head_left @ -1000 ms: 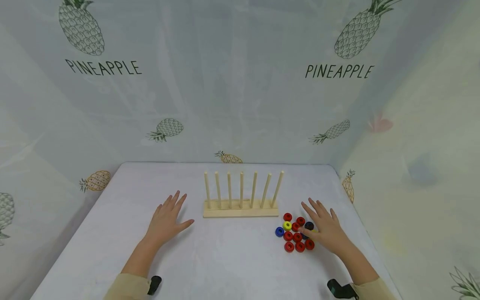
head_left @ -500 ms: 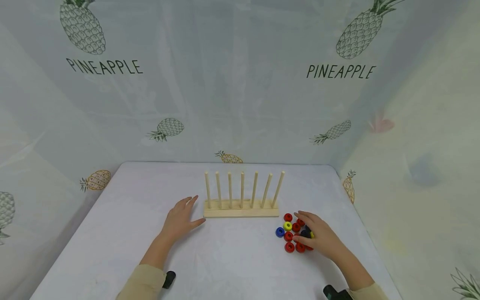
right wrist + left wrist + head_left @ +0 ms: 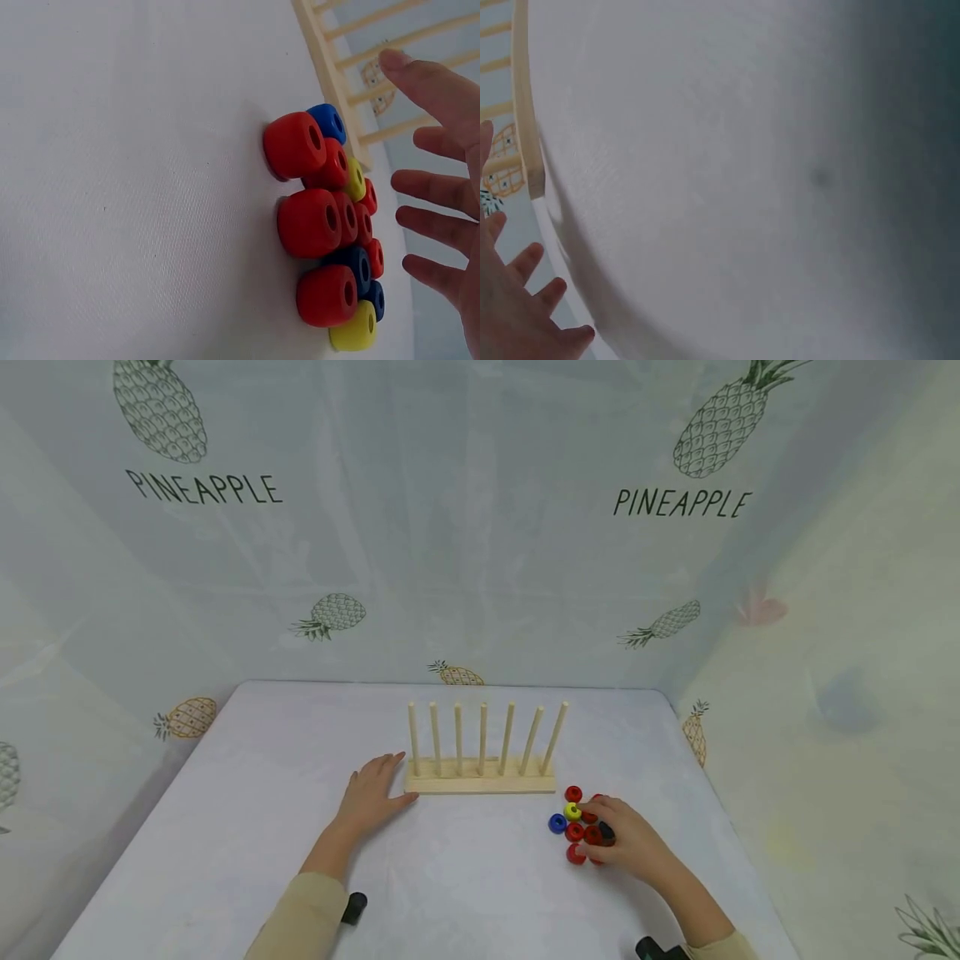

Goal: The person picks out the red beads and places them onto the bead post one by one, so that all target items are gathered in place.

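A pale wooden rack [image 3: 480,784] with several upright bare pegs stands mid-table. My left hand [image 3: 369,797] is at its left end, the thumb by the front corner; in the left wrist view the spread fingers show beside the rack's end. To the right of the rack lies a cluster of beads with holes: red beads [image 3: 304,225], a blue bead [image 3: 557,823], yellow beads [image 3: 354,328] and dark navy beads [image 3: 353,262]. Over this cluster my right hand [image 3: 628,839] reaches with extended fingers, hiding part of it in the head view. The right wrist view shows nothing between thumb and fingers.
The white table [image 3: 465,885] meets a pineapple-print cloth [image 3: 465,568] at its back and sides. Black wrist cameras [image 3: 354,908] sit at both beige sleeves [image 3: 303,918].
My left hand has moved right, up to the rack's left end. My right hand has come left and down over the beads. Rack and beads stay where they were.
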Demonstrator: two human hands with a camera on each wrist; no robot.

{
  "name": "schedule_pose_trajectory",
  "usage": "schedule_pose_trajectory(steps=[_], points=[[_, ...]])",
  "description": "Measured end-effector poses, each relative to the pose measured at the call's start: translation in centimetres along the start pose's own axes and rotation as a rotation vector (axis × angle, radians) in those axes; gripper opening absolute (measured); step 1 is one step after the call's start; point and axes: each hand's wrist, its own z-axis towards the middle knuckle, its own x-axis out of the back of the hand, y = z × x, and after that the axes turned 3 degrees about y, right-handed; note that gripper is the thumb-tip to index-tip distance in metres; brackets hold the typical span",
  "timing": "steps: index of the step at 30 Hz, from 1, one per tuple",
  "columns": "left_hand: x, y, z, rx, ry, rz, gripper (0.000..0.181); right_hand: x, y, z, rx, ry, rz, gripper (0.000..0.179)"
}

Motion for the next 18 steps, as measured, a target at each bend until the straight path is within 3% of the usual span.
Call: schedule_pose_trajectory(steps=[4,11,18], points=[[-0.53,-0.29,0.24,0.017,-0.035,0.002,0.084,-0.42,-0.19,0.11,0.006,-0.018,0.008,0.057],[-0.94,-0.5,0.49,0.043,-0.102,-0.013,0.087,-0.8,0.0,0.39,0.154,-0.036,-0.025,0.04],[-0.89,-0.22,0.54,0.076,-0.137,-0.057,0.085,-0.77,0.02,0.72,0.209,-0.082,-0.062,0.029]])
